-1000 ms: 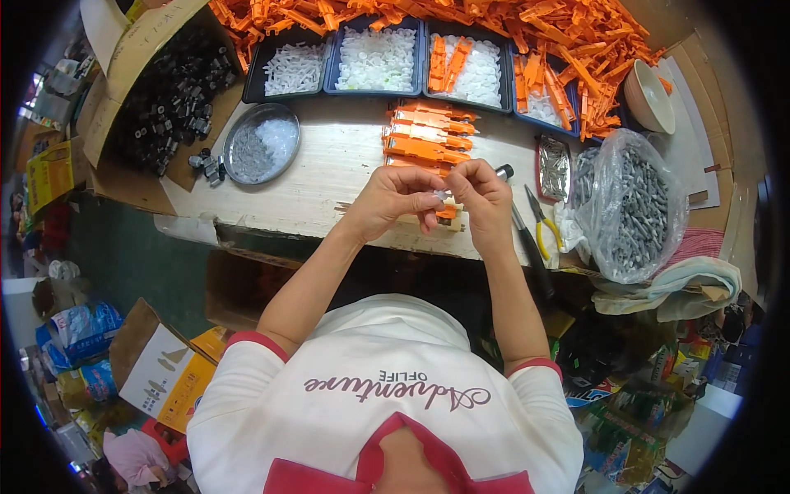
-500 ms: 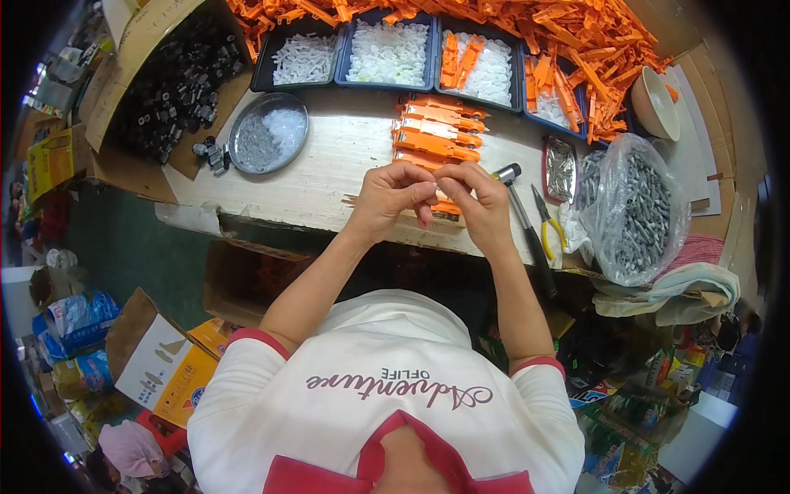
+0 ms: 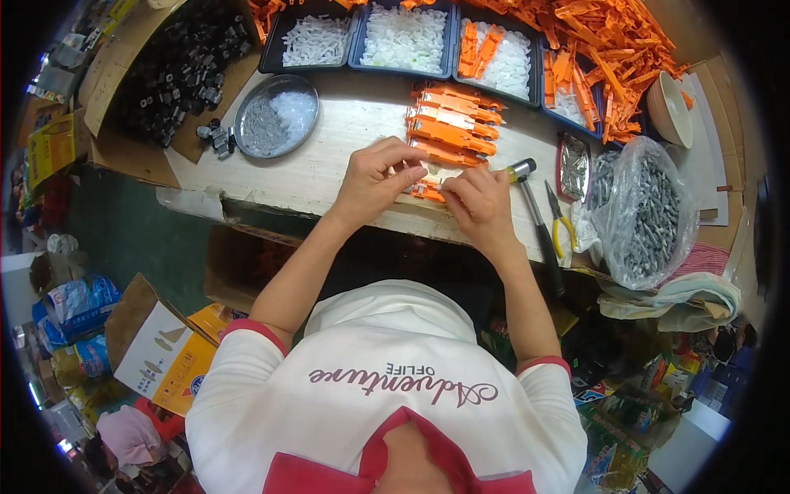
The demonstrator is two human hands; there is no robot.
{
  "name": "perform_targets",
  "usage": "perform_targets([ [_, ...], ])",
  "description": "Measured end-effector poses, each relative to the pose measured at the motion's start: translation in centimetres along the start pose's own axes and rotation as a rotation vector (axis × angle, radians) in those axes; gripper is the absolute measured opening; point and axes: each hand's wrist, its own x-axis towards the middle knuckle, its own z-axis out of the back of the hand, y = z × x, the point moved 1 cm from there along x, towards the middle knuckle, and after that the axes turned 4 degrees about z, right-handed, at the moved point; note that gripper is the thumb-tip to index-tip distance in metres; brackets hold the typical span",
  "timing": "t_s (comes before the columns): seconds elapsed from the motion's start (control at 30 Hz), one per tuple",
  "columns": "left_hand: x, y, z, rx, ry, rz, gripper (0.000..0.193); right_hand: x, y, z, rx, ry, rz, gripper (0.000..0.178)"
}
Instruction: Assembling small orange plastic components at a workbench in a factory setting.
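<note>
A row of orange plastic parts [image 3: 457, 118] lies side by side on the worktable in front of me. My left hand [image 3: 377, 183] is closed in a pinch at the left of the nearest orange part [image 3: 425, 191]; anything between its fingertips is too small to make out. On that part's right end, my right hand [image 3: 481, 204] has thumb and fingers pressed together, hiding what they grip. The hands are apart, with the part partly showing between them. A hammer [image 3: 535, 218] with a dark handle lies just right of my right hand, beside yellow-handled pliers [image 3: 563, 229].
Trays of white pieces [image 3: 403, 39] line the back, under heaped orange parts [image 3: 609, 49]. On the left are a round dish [image 3: 276, 153] and a carton of black parts [image 3: 177, 82]. A tin [image 3: 573, 167], a bag of grey metal pieces [image 3: 646, 214] and a bowl [image 3: 668, 111] stand right.
My hands were together above the nearest orange part; now they have separated and lowered to its two ends. The whole view has shifted slightly.
</note>
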Motion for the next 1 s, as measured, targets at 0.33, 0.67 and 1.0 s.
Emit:
perform_targets([
  [0.33, -0.1, 1.5, -0.4, 0.624, 0.275, -0.146, 0.022, 0.1, -0.5, -1.3, 0.002, 0.144, 0.046, 0.01],
  [0.67, 2.1, -1.6, -1.9, 0.985, 0.516, -0.064, 0.019, -1.3, -3.1, 1.9, 0.389, -0.098, -0.367, 0.006],
  [1.0, 15.4, -4.5, -14.0, 0.993, 0.343, -0.514, 0.014, -4.7, -4.7, 3.8, 0.641, -0.19, -0.694, 0.005],
])
